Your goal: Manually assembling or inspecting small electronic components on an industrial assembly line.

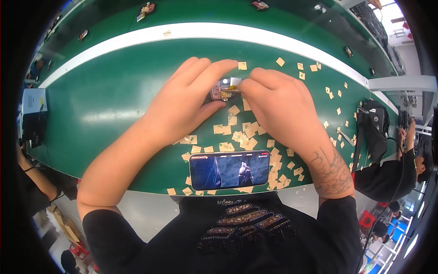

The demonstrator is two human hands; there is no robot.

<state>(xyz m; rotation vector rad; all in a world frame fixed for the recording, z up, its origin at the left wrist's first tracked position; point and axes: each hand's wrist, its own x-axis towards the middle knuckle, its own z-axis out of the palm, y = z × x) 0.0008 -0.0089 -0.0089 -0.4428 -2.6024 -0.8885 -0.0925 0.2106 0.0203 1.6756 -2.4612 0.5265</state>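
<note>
A small reddish circuit board (216,92) with a silvery part and yellow tape lies on the green worktop between my hands. My left hand (185,93) arches around its left side, thumb and index finger spread apart. The thumb tip is close to the board's near edge. By the tip of my left index finger is a small tan paper square (242,65). My right hand (278,98) is closed in a pinch on what look like thin metal tweezers (232,90), their tips over the board. My right fingers hide most of the tool.
Many tan paper squares (248,143) lie scattered on the worktop (105,100). A phone (229,171) playing a video stands at the near edge. Beyond a white rail (191,30) lie more small boards (146,11). A black bag (372,123) sits right; co-workers are at both sides.
</note>
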